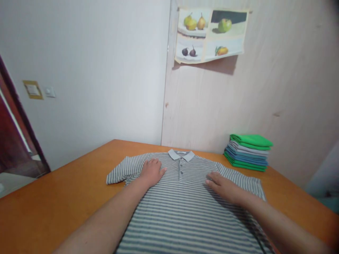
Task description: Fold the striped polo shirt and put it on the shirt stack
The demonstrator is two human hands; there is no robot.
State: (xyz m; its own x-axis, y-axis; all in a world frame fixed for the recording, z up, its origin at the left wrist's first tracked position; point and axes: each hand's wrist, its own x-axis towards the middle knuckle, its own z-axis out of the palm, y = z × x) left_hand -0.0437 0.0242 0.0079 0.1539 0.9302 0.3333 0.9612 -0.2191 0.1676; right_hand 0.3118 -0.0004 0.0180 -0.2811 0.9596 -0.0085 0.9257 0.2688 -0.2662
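A grey and dark striped polo shirt (180, 211) lies spread face up, its plain grey collar at the far end and its short sleeves out to both sides. My left hand (153, 173) rests flat on the chest near the left shoulder, thumb apart from the fingers. On the other side, my right hand (222, 187) is over the chest below the right sleeve, fingers stretched out; whether it touches the cloth I cannot tell. Neither hand grips anything. The shirt's lower hem is out of view.
Under the shirt is an orange-brown table (66, 190) that reaches the wall. A stack of folded clothes (247, 153), green, grey and blue, stands at the back right. A sheet of fruit pictures (212, 35) hangs above. Switches (33, 89) are on the left wall.
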